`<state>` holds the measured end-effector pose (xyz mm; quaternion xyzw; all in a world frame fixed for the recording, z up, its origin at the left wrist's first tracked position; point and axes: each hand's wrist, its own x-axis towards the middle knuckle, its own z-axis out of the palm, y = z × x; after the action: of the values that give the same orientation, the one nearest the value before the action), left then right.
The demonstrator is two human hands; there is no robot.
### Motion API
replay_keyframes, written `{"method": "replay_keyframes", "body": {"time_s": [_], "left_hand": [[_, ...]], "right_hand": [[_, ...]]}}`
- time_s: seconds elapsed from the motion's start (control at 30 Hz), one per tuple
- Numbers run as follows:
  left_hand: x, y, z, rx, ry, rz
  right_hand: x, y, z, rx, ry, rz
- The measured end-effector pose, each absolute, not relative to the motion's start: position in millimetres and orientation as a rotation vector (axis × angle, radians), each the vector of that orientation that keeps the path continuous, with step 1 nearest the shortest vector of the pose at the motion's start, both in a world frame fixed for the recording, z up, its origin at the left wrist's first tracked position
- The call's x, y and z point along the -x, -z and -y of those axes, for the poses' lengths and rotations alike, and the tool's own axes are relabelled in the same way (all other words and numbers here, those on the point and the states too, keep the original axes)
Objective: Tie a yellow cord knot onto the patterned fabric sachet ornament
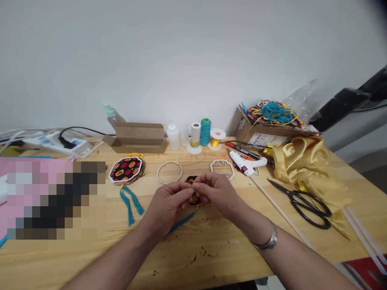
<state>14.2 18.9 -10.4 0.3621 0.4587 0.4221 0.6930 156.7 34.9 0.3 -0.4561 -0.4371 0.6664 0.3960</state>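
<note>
Wooden tabletop (211, 257) spans the whole view, pale and scuffed with dark specks near the front edge. Gold satin cloth (305, 161) lies bunched at the right, with black scissors (311, 203) on its lower edge. Behind it sits an open cardboard box (260, 135) stuffed with teal and yellow thread. A flat brown carton (137, 138) stands near the wall at centre-left, and 3 thread spools (205, 133) stand just right of it. A white glue gun (246, 163) lies between the spools and the cloth. Left of centre rests a finished black floral ornament (126, 170) with teal tassels (131, 203) trailing toward the front; a bare wooden ring (169, 172) lies beside it. At the middle, the left hand (167, 205) and right hand (219, 193) meet fingertip to fingertip, both pinched on a small black floral piece (193, 198) held just above the table, a teal tassel (181, 222) hanging below it.
</note>
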Motion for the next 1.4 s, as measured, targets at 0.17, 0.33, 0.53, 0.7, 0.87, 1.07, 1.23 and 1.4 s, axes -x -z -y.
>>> {"method": "replay_keyframes", "body": {"time_s": [0.17, 0.33, 0.53, 0.7, 0.87, 1.07, 1.23, 1.4], "left_hand": [[-14.1, 8.7, -20.5, -0.815, -0.996, -1.042], [-14.6, 5.2, -20.8, -0.796, -1.031, -1.059], [-15.5, 2.5, -21.0, -0.792, -1.057, -1.123], [-17.0, 2.6, -22.0, -0.737, -1.075, -1.110], [-15.8, 7.7, -22.2, -0.644, -1.091, -1.061], [-15.1, 11.7, -22.3, -0.549, -1.064, -0.976], [-16.2, 9.1, -22.6, -0.495, -1.062, -0.977], [-16.9, 5.3, -22.5, -0.560, -1.084, -1.007]], "right_hand": [[-158.9, -3.3, -36.5, 1.193, -1.685, 1.149], [-166.4, -4.7, -37.8, 1.254, -1.561, 1.453], [-172.8, -4.5, -36.3, 1.347, -1.102, 1.751], [-166.8, -8.0, -23.7, 1.333, -0.774, 1.933], [-161.2, -0.2, -8.5, 1.199, -0.191, 2.331], [-157.6, 9.8, -3.3, 1.032, 0.261, 2.527], [-157.2, 7.3, -5.5, 0.955, 0.294, 2.501], [-163.2, -2.8, -19.7, 1.206, -0.371, 2.018]]}}
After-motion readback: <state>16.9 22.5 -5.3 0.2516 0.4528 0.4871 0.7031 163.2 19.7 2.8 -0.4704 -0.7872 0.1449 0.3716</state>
